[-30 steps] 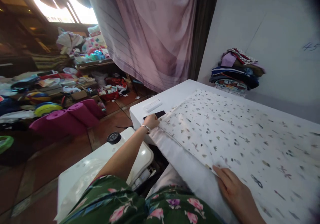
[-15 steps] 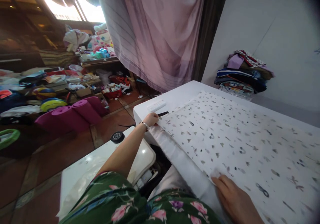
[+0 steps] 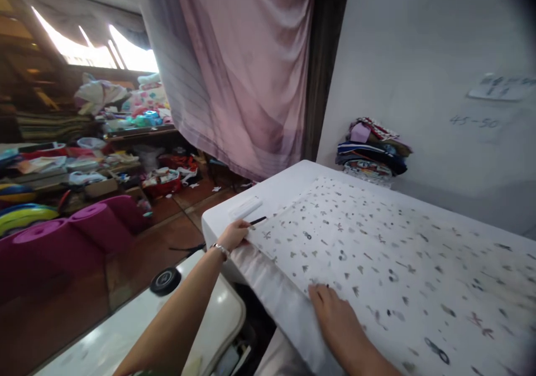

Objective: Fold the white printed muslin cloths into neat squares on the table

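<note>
A white cloth with small grey and brown prints (image 3: pixel 372 264) lies spread over a white-covered table (image 3: pixel 288 177). At the cloth's near left corner, my left hand (image 3: pixel 235 235) is closed, its fingers pinching the corner. My right hand (image 3: pixel 335 317) rests on the cloth along its near edge, fingers stretched forward and lying on the print; its thumb is hard to see. Just beyond my left fingers a narrow dark object (image 3: pixel 258 220) lies on the table, its kind unclear. Behind it is a long, pale, flat item (image 3: pixel 245 207).
A small white table (image 3: pixel 213 314) with a round black object (image 3: pixel 165 281) stands at the left. Folded clothes (image 3: pixel 371 152) are stacked against the wall. A pink curtain (image 3: pixel 247 74) hangs behind. Purple rolled mats (image 3: pixel 87 225) and cluttered boxes (image 3: pixel 100 186) cover the floor at left.
My right hand has slid along the cloth's near edge towards my left hand and now lies on the cloth. My left hand stays at the corner. The view has turned right and tilted up.
</note>
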Action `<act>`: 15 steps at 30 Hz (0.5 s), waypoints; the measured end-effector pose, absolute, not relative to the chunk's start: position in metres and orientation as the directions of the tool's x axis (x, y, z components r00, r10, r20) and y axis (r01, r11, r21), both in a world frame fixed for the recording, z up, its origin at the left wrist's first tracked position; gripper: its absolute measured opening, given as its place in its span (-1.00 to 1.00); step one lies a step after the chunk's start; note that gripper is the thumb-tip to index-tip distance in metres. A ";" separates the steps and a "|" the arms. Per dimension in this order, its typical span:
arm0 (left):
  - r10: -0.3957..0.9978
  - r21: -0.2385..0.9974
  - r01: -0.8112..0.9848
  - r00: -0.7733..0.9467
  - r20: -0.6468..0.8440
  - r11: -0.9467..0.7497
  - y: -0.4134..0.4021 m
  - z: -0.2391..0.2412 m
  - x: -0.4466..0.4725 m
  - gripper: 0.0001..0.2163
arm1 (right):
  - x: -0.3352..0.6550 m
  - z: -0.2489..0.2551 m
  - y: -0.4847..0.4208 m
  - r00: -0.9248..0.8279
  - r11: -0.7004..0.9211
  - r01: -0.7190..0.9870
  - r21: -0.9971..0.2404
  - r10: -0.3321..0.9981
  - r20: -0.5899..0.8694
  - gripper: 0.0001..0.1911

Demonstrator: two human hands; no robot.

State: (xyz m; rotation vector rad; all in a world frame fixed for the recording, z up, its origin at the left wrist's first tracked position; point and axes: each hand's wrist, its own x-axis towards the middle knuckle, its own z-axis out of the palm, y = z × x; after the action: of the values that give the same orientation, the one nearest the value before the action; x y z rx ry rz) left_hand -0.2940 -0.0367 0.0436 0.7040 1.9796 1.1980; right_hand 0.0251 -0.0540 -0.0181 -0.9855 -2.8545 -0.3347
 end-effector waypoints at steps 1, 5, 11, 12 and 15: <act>0.748 0.906 0.087 -0.600 -0.285 0.415 -0.038 0.046 -0.294 -0.81 | 0.020 -0.018 -0.053 -0.787 0.767 0.616 0.177 0.592 0.173 -0.39; 0.760 0.945 -0.010 -0.592 -0.269 0.327 -0.040 0.051 -0.295 -0.76 | 0.015 -0.021 -0.049 -0.795 0.778 0.605 0.169 0.580 0.178 -0.31; 0.775 0.971 -0.062 -0.592 -0.221 0.230 -0.037 0.053 -0.292 -0.70 | 0.023 -0.019 -0.042 -0.849 0.859 0.511 0.021 0.501 0.167 -0.38; 0.775 0.971 -0.059 -0.592 -0.221 0.233 -0.036 0.054 -0.291 -0.70 | 0.024 -0.020 -0.041 -0.853 0.868 0.496 -0.011 0.489 0.179 -0.39; 0.779 0.972 -0.072 -0.587 -0.222 0.222 -0.034 0.058 -0.290 -0.70 | 0.027 -0.032 -0.038 -0.828 0.865 0.498 -0.061 0.495 0.265 -0.24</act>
State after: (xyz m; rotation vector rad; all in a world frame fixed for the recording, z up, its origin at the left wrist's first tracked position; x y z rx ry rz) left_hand -0.2897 -0.0344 0.0582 0.6588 1.7565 1.4544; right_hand 0.0266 -0.0379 -0.0323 -0.7512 -2.7659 -0.0157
